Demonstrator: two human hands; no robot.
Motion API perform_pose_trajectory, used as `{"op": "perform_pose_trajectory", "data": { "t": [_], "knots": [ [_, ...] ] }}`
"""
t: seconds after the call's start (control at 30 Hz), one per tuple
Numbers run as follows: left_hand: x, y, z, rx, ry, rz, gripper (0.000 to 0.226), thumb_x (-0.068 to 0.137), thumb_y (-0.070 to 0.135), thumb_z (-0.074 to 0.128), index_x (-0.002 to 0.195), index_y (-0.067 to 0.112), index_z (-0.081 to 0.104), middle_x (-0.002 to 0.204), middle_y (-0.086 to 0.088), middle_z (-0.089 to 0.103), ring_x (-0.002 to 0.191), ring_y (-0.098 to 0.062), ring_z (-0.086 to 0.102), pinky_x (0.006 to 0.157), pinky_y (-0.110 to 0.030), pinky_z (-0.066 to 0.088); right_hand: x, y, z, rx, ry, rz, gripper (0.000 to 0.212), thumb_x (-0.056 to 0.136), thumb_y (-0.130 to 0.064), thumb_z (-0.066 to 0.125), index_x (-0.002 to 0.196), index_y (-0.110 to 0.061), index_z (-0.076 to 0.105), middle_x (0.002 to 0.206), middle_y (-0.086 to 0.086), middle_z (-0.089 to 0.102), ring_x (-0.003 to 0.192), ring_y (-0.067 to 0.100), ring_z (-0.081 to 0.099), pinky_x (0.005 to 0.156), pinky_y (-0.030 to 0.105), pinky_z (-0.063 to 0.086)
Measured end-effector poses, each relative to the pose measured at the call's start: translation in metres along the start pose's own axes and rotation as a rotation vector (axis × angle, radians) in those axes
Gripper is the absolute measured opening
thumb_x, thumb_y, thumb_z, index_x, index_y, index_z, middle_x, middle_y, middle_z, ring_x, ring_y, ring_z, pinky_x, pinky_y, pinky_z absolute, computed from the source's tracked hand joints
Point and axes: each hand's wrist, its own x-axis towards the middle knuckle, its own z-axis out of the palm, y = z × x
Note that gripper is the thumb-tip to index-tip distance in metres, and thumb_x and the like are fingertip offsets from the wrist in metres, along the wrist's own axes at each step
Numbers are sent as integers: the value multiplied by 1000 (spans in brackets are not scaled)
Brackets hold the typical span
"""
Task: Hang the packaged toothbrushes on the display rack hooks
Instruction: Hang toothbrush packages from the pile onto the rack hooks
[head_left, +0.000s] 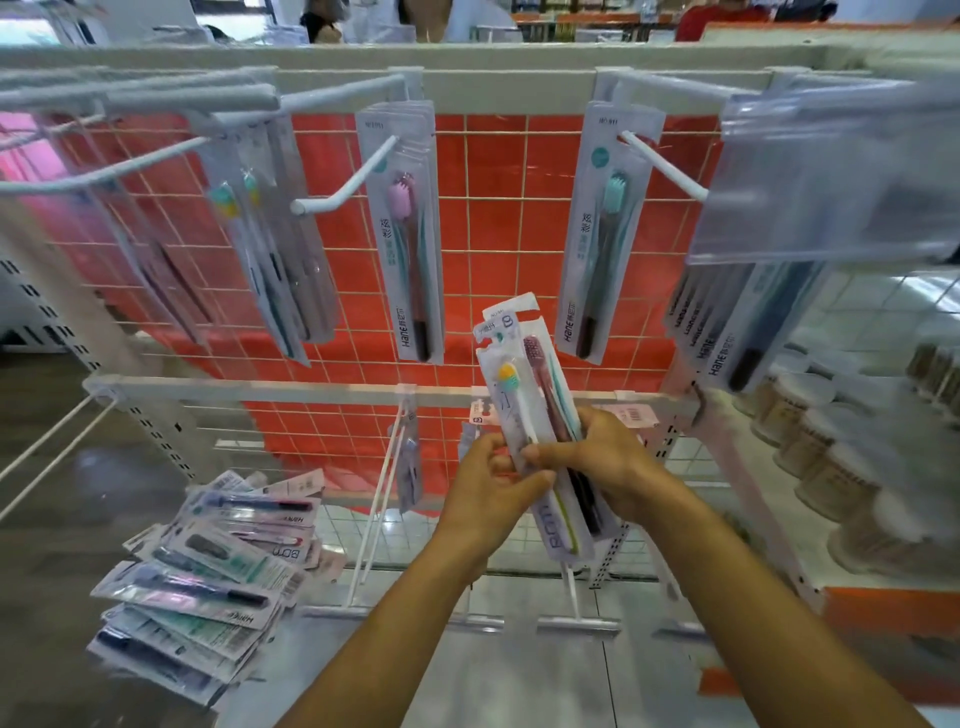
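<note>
**While the hooks wait, both hands sort a fan of packs**

Because the packs come stacked and each needs its own hang hole lined up, the person holds a small bundle of packaged toothbrushes upright in front of the rack rather than reaching straight for a hook. The left hand grips the bundle low on its near side, its fingers curled round the card edges. The right hand pinches the front pack, thumb and fingers clamped on it, apparently to peel 1 pack away from the rest. At least 3 packs show in the fan, their punched tops pointing up toward the hooks, which suits sliding one on.

Above, the centre hook already carries a pack with a pink brush, and the hook to its right carries a teal one; both have free length at the tip. A loose pile of packs lies on the low shelf at lower left, within reach for refills. Jars stand on shelving to the right.
</note>
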Motion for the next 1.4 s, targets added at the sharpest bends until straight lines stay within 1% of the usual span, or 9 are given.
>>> {"op": "perform_pose_trajectory", "data": {
  "t": [0.17, 0.3, 0.4, 0.53, 0.8, 0.97, 1.13, 1.27, 1.4],
  "knots": [
    [-4, 1, -9, 91, 97, 47, 36, 82, 13, 73, 110, 25, 54, 99, 3, 65, 94, -15, 67, 80, -29, 58, -8, 1, 9, 217, 10, -20, 19, 88, -5, 62, 105, -12, 66, 92, 7, 75, 87, 23, 72, 75, 34, 59],
    [-9, 4, -17, -4, 87, 55, 33, 85, 8, 69, 113, 20, 56, 103, 0, 69, 91, -10, 68, 71, -19, 56, -14, -1, 14, 300, 62, 4, 19, 96, -9, 50, 101, -17, 66, 92, 2, 75, 88, 19, 72, 77, 33, 57],
    [-17, 8, -24, -96, 27, 44, 28, 88, 4, 64, 111, 16, 56, 100, -1, 73, 91, -13, 71, 74, -24, 57, -21, -2, 19, 350, 55, -6, 18, 97, -11, 49, 106, -16, 64, 99, 6, 74, 93, 23, 71, 84, 39, 57],
    [-27, 12, -36, -123, 25, 49, 24, 91, 10, 61, 114, 14, 57, 101, -4, 74, 93, -19, 71, 81, -34, 58, -30, -7, 25, 411, 0, -37, 21, 97, -12, 47, 111, -14, 62, 104, 6, 73, 98, 23, 70, 87, 40, 56],
    [-38, 18, -63, -118, 35, 48, 19, 91, 10, 60, 106, 21, 59, 98, 3, 75, 93, -15, 71, 84, -37, 58, -38, -11, 48, 501, -83, -37, 31, 97, -22, 42, 121, -12, 59, 113, 9, 70, 107, 24, 66, 91, 38, 55],
    [-47, 20, -85, -145, 31, 51, 21, 91, 8, 58, 111, 13, 59, 101, -3, 74, 95, -22, 71, 85, -42, 57, -41, -11, 63, 538, -82, 30, 34, 96, -28, 41, 117, -11, 62, 112, 13, 70, 107, 27, 66, 95, 44, 50],
    [-55, 19, -103, -166, 35, 31, 19, 91, 6, 57, 109, 11, 57, 98, -4, 75, 95, -24, 71, 87, -45, 55, -44, -14, 83, 571, -37, 58, 31, 100, -24, 38, 116, -11, 62, 110, 11, 71, 106, 25, 66, 95, 41, 49],
    [-62, 17, -116, -143, 25, 13, 20, 92, 7, 55, 112, 11, 56, 98, -4, 75, 94, -23, 71, 86, -44, 56, -47, -15, 95, 577, -40, 44, 31, 101, -20, 37, 113, -11, 63, 108, 10, 72, 103, 23, 68, 89, 36, 52],
    [-68, 16, -123, -83, 15, 29, 21, 92, 5, 56, 112, 12, 56, 98, -3, 74, 94, -22, 71, 85, -42, 57, -51, -18, 108, 529, -53, 7, 31, 101, -20, 37, 120, -11, 60, 112, 10, 70, 107, 24, 66, 89, 35, 54]
  ]
}}
